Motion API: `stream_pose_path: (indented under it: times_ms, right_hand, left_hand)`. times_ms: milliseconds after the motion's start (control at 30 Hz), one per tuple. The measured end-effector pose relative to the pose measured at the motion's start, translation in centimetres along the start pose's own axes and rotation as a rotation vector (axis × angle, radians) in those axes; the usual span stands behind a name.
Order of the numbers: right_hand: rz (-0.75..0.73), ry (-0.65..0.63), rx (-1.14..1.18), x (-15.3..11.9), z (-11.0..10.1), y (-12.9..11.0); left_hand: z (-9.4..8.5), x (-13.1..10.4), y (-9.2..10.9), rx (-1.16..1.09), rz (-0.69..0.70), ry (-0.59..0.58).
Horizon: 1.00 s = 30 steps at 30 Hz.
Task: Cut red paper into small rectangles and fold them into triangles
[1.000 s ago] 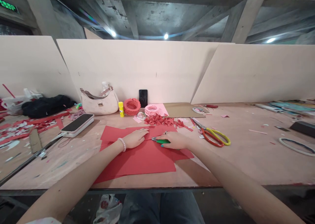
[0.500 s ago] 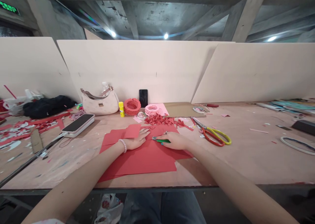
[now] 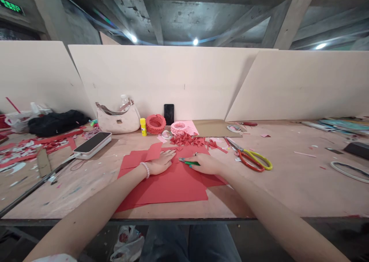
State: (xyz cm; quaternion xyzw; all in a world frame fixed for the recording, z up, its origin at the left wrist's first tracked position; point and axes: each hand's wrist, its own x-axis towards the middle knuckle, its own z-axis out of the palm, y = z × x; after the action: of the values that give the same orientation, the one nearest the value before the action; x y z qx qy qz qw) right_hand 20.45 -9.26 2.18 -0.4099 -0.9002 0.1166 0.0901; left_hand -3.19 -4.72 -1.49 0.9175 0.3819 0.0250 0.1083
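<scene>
Red paper sheets (image 3: 173,189) lie stacked and overlapping in front of me. Flat on them rests my left hand (image 3: 163,162), its fingers stretched out and a beaded bracelet at the wrist. A small red paper piece (image 3: 153,151) sticks up behind that hand. My right hand (image 3: 204,164) is closed around a green utility knife (image 3: 190,163), whose metal tip points left toward my left fingers and sits on or just over the paper. Part of the knife is hidden under the palm. Folded red paper pieces (image 3: 190,140) are heaped just beyond both hands.
Right of my hands lie large scissors (image 3: 252,158) with red and yellow handles. Along the back stand a handbag (image 3: 118,120), a glue stick (image 3: 143,127), a red paper ring (image 3: 155,124) and a phone (image 3: 169,114). A white-cased device (image 3: 93,145) lies at left.
The small red paper piece by my left hand has tipped up more steeply. Both hands stay in nearly the same place, and the view has shifted slightly.
</scene>
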Motion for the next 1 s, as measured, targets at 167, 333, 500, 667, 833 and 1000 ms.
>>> stream_pose_path:
  times_ms: [167, 333, 500, 667, 833, 1000]
  right_hand:
    - [0.093, -0.028, -0.155, -0.5, -0.9, -0.2]
    - [0.114, -0.025, -0.185, -0.6, -1.2, -0.6]
    - [0.069, -0.049, -0.179, -0.9, -1.5, -0.6]
    - [-0.033, -0.05, -0.092, -1.2, -1.5, 0.1]
    - [-0.065, -0.058, -0.021, -1.3, -1.2, 0.4]
    - [-0.07, -0.044, 0.007, -1.3, -1.2, 0.6]
  left_hand:
    - [-0.1, -0.1, 0.2, 0.023, 0.014, 0.032]
    - [0.0, -0.1, 0.2, 0.037, 0.038, 0.067]
    - [0.2, -0.1, 0.0, 0.036, 0.055, 0.091]
    - [0.1, -0.3, 0.0, 0.019, 0.056, 0.132]
    - [0.2, -0.2, -0.1, -0.005, 0.051, 0.154]
    - [0.1, -0.3, 0.0, -0.023, 0.054, 0.166]
